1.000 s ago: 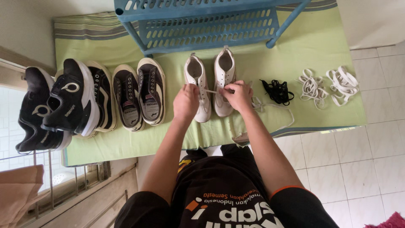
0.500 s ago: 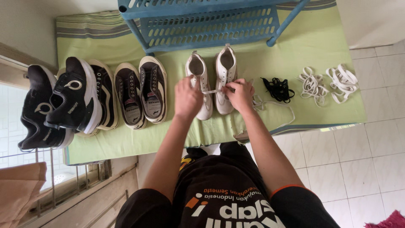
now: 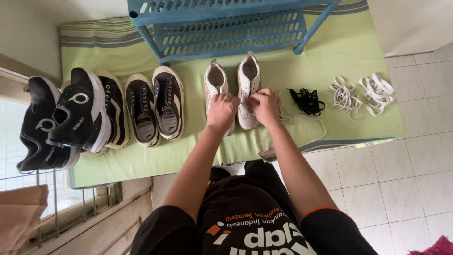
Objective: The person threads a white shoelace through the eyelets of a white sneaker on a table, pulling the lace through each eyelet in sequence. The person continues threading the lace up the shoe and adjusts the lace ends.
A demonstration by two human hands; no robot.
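A pair of white sneakers [image 3: 232, 89] stands side by side, toes toward the person, on a green cloth [image 3: 349, 52] spread on the floor, about the middle of the view. Both hands are over the shoes. The left hand [image 3: 221, 112] lies over the toe half of the left-side shoe with its fingers curled closed; it seems to pinch a white lace [image 3: 302, 118], though the grip itself is hidden behind the knuckles. The right hand [image 3: 265, 106], just at 3 o'clock from it and nearly touching it, is also closed, its fingertips pinching the lace over the eyelets of the right-side shoe. The slack of the lace trails off at 3 to 4 o'clock from the right hand and loops across the cloth.

At 3 o'clock from the sneakers lie three loose bundles in a row: a black lace bundle [image 3: 307, 101] nearest, then a cream lace bundle [image 3: 344, 97], then a wider white lace bundle [image 3: 376, 93] near the cloth's edge. At 9 o'clock stands a pair of dark brown slip-on shoes with pale soles [image 3: 155, 107], then black-and-white trainers [image 3: 89, 112], and furthest a black trainer [image 3: 41, 125] that overhangs the cloth's edge. At 12 o'clock a blue plastic rack [image 3: 226, 29] stands on the cloth behind the sneakers. White floor tiles [image 3: 406, 179] show at 4 o'clock.
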